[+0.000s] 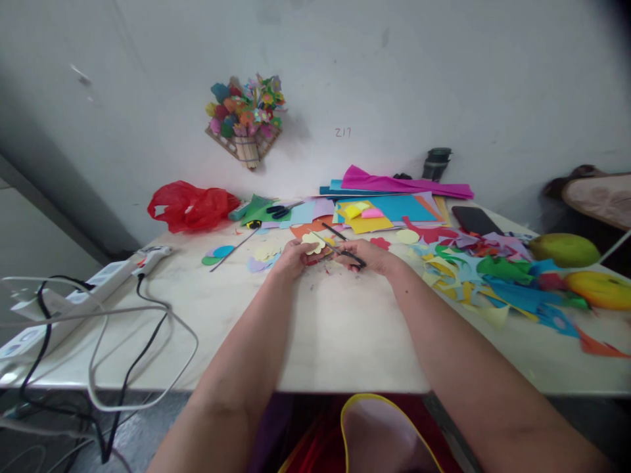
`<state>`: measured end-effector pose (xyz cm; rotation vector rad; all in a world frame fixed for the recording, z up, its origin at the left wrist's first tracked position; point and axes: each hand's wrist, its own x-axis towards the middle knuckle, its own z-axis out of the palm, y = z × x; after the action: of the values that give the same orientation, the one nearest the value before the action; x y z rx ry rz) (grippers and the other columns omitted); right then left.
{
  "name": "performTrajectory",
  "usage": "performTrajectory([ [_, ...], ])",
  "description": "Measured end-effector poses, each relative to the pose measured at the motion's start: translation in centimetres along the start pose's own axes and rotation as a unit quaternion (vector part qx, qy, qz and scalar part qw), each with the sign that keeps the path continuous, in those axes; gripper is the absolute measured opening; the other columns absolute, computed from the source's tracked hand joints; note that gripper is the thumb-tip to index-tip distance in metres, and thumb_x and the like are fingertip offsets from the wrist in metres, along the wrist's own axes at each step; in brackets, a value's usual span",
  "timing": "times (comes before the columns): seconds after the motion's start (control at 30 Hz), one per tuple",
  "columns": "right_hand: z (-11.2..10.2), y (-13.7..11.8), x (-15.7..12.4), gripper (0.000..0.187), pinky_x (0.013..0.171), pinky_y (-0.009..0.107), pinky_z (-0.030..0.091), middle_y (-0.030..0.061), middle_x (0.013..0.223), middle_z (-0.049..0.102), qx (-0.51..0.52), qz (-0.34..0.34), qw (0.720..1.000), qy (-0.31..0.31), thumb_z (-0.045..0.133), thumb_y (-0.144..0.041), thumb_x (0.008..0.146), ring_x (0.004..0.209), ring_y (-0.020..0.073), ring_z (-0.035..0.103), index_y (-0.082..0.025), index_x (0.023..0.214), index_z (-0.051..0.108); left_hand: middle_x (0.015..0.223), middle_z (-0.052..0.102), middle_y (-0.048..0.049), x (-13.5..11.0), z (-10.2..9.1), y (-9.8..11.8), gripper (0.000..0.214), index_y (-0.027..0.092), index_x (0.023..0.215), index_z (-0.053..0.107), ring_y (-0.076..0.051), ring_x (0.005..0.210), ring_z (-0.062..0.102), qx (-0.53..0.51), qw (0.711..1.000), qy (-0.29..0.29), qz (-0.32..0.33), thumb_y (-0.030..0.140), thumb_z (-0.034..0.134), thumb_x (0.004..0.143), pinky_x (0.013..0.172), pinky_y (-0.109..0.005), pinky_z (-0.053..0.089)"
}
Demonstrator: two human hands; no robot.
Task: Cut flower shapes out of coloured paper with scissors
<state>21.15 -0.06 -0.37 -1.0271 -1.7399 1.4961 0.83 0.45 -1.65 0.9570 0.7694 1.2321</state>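
Observation:
My left hand (292, 258) pinches a pale yellow paper flower (313, 244) with scalloped edges above the middle of the table. Just to its right, my right hand (367, 255) grips a pair of scissors (351, 257) with dark handles. The blades point left and reach the flower's edge; whether they cut into it I cannot tell. A red paper flower (380, 244) lies beyond my right hand. Left of my left hand is a small pile of pale paper cutouts (265, 255). Tiny paper bits are scattered on the tabletop below my hands.
Paper scraps (473, 269) and two mangoes (564, 249) cover the right side, with a dark phone (476, 221) behind. Coloured sheets (407, 209) and a second pair of scissors (280, 211) lie at the back. A red plastic bag (190, 207), power strip (73, 302) and cables occupy the left.

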Motion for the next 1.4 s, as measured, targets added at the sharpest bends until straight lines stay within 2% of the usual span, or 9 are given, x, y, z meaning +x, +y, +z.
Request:
performTrajectory([
  [0.27,0.1,-0.2,0.05,0.027,0.039,0.021,0.034,-0.0046,0.049,0.044,-0.014,-0.003,1.0,-0.002,0.073,-0.037,0.073,0.043,0.0078,0.04,-0.017,0.069,0.056,0.08,0.073,-0.0152,-0.3,0.07,0.09,0.018,0.006,0.08,0.07,-0.025,0.078,0.073,0.014,1.0,-0.018,-0.008,0.012,0.075,0.064,0.085,-0.04,0.057],
  [0.4,0.17,0.03,0.13,0.028,0.039,0.02,0.033,-0.0039,0.056,0.048,-0.05,-0.024,0.998,0.018,0.079,-0.034,0.066,0.046,0.0069,0.042,-0.015,0.074,0.06,0.079,0.073,-0.0136,-0.02,-0.22,-0.08,0.02,0.007,0.08,0.071,-0.023,0.072,0.072,0.032,0.999,-0.024,-0.012,0.015,0.077,0.062,0.078,-0.036,0.058],
  [0.5,0.12,0.21,0.19,0.026,0.039,0.02,0.032,-0.0034,0.057,0.049,-0.046,-0.023,0.998,0.024,0.078,-0.03,0.066,0.046,0.0068,0.042,-0.014,0.077,0.061,0.075,0.073,-0.0115,0.23,-0.39,-0.24,0.02,0.008,0.078,0.072,-0.02,0.065,0.069,0.042,0.999,-0.025,-0.013,0.015,0.079,0.06,0.071,-0.033,0.059],
  [0.7,-0.09,0.19,0.1,0.024,0.04,0.02,0.032,-0.0042,0.055,0.048,-0.051,-0.024,0.998,0.017,0.076,-0.03,0.067,0.045,0.0066,0.041,-0.014,0.078,0.062,0.073,0.072,-0.0076,0.2,-0.28,-0.28,0.022,0.01,0.076,0.069,-0.017,0.062,0.067,0.033,0.999,-0.019,0.006,0.015,0.082,0.059,0.068,-0.031,0.057],
  [0.9,-0.11,0.35,0.14,0.029,0.04,0.021,0.032,-0.0042,0.056,0.048,-0.059,-0.031,0.998,0.018,0.079,-0.033,0.064,0.046,0.007,0.041,-0.013,0.079,0.064,0.067,0.07,-0.0072,0.24,-0.24,-0.25,0.023,0.011,0.072,0.067,-0.017,0.057,0.066,0.038,0.999,-0.023,0.004,0.023,0.083,0.061,0.063,-0.03,0.055],
  [1.13,-0.32,0.45,0.31,0.02,0.04,0.021,0.029,-0.0028,0.056,0.049,-0.002,-0.012,1.0,0.009,0.069,-0.03,0.07,0.045,0.007,0.04,-0.013,0.079,0.064,0.07,0.071,-0.0063,0.51,-0.65,-0.59,0.026,0.013,0.067,0.065,-0.018,0.062,0.067,0.026,1.0,0.0,0.001,0.023,0.085,0.054,0.067,-0.033,0.056],
  [1.4,-0.13,0.05,0.12,0.025,0.041,0.021,0.028,-0.0036,0.055,0.048,-0.021,-0.011,1.0,0.013,0.073,-0.035,0.069,0.045,0.0065,0.038,-0.013,0.076,0.064,0.07,0.071,-0.0063,0.37,-0.49,-0.44,0.025,0.013,0.065,0.064,-0.018,0.063,0.067,0.024,1.0,0.012,-0.004,0.021,0.086,0.054,0.067,-0.032,0.056],
])
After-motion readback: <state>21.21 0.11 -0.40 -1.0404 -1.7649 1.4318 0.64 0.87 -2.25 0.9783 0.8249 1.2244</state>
